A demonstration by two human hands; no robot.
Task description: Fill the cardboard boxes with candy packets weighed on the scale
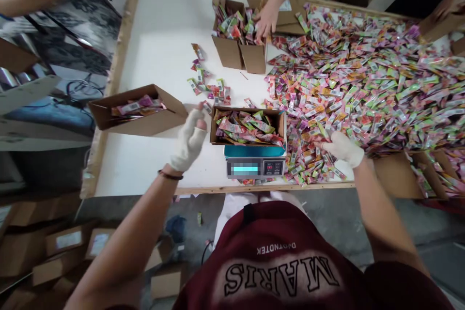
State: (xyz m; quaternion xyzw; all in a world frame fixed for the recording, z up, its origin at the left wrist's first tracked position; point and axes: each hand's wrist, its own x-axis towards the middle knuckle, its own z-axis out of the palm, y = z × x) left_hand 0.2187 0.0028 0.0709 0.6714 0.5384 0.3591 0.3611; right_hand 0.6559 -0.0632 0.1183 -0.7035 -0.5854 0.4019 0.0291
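Note:
My left hand (189, 139), in a white glove, hovers just left of a cardboard box (248, 127) full of colourful sachets; its fingers are curled and pinched on something I cannot make out. The box stands on a small weighing scale (255, 164) at the table's near edge. My right hand (341, 147), also gloved, reaches into the large heap of sachets (366, 77) right of the box, fingers closed on a few sachets.
A second open box (140, 112) with a few sachets lies on the white table (163, 34) to the left. A small loose cluster of sachets (209, 85) lies mid-table. Another person's hands (267, 19) fill boxes (240, 51) at the far side. Cartons (54, 252) sit on the floor.

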